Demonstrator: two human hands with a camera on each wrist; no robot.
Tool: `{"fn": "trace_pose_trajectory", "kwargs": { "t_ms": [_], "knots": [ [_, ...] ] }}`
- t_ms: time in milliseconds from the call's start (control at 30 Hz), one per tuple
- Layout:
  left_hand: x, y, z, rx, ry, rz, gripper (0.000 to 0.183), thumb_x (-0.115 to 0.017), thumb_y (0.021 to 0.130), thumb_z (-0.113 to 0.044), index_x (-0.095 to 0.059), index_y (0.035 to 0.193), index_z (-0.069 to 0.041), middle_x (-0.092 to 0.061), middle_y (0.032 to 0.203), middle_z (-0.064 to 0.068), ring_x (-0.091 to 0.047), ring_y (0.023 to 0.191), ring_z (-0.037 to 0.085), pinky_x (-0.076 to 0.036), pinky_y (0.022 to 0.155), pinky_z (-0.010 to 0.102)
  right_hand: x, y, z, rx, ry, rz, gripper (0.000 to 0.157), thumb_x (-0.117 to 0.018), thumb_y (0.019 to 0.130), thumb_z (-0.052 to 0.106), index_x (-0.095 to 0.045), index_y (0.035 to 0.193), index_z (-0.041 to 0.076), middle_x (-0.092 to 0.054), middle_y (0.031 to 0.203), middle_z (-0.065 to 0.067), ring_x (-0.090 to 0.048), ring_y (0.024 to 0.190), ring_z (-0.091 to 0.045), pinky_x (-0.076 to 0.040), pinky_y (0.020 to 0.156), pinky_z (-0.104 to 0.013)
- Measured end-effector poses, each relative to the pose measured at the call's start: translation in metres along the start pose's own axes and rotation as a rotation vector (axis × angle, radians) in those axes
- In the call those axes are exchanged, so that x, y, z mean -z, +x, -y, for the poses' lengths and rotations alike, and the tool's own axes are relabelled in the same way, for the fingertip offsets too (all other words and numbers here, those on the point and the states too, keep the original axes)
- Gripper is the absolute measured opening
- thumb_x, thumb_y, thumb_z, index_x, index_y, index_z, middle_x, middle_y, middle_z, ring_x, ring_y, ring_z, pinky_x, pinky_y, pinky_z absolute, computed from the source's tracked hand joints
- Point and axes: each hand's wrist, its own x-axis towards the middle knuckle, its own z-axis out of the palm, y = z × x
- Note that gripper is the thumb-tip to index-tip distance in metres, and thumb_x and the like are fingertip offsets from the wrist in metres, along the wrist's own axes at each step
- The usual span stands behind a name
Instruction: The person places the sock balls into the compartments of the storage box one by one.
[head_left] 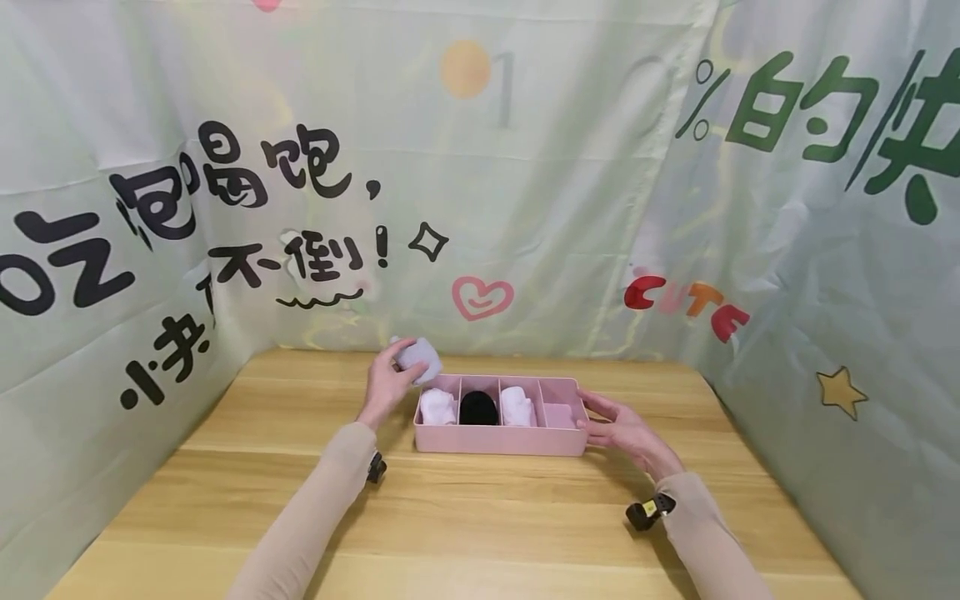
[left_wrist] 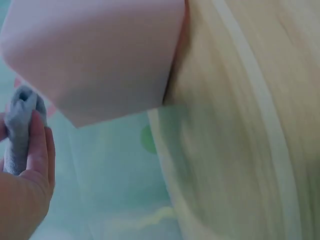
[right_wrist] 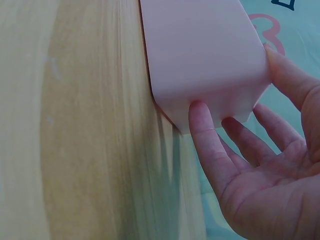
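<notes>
A pink divided box (head_left: 501, 442) stands on the wooden table (head_left: 450, 517). Its compartments hold a white sock roll (head_left: 437, 407), a black sock roll (head_left: 478, 408) and another white sock roll (head_left: 517, 407); the rightmost compartment (head_left: 560, 414) looks empty. My left hand (head_left: 390, 382) grips a grey rolled sock (head_left: 417, 360) just above the box's far left corner; the grey rolled sock (left_wrist: 19, 125) shows between the fingers in the left wrist view. My right hand (head_left: 617, 423) lies open against the box's right end, thumb (right_wrist: 207, 137) and fingers touching the pink box wall (right_wrist: 200, 55).
Green printed cloth walls (head_left: 825, 275) close in the table on the left, back and right. Bare tabletop (head_left: 487, 533) stretches in front of the box and to its left.
</notes>
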Motion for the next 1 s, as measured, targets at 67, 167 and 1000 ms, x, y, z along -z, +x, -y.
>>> {"fn": "trace_pose_trajectory", "kwargs": {
  "t_ms": [67,167,1000],
  "knots": [
    [-0.005,-0.001,-0.004,-0.040,0.011,0.016,0.053,-0.075,0.086,-0.010,-0.058,0.135,-0.014,-0.044,0.144,0.020,-0.056,0.119,0.039,-0.054,0.092,0.043,0.001,0.000,0.000,0.005,-0.007,0.001,0.073,-0.065,0.093,0.006,-0.026,0.155,0.008,-0.019,0.161,-0.022,-0.058,0.120,-0.024,-0.054,0.093,-0.036],
    [-0.012,-0.003,-0.008,-0.098,0.037,0.050,0.055,-0.073,0.086,-0.006,-0.055,0.138,-0.013,-0.041,0.144,0.023,-0.056,0.118,0.041,-0.055,0.092,0.041,0.001,0.000,0.001,0.009,-0.013,0.000,0.072,-0.064,0.094,0.006,-0.026,0.155,0.009,-0.019,0.161,-0.022,-0.057,0.121,-0.024,-0.054,0.093,-0.036],
    [-0.074,-0.017,-0.026,-0.136,-0.023,0.340,0.071,-0.079,0.081,-0.005,-0.049,0.145,-0.017,-0.061,0.118,0.020,-0.064,0.095,0.025,-0.057,0.078,0.032,0.000,0.002,-0.002,0.019,0.014,0.034,0.077,-0.067,0.092,0.008,-0.023,0.155,0.004,-0.017,0.161,-0.024,-0.058,0.119,-0.022,-0.055,0.091,-0.033]
  ]
}}
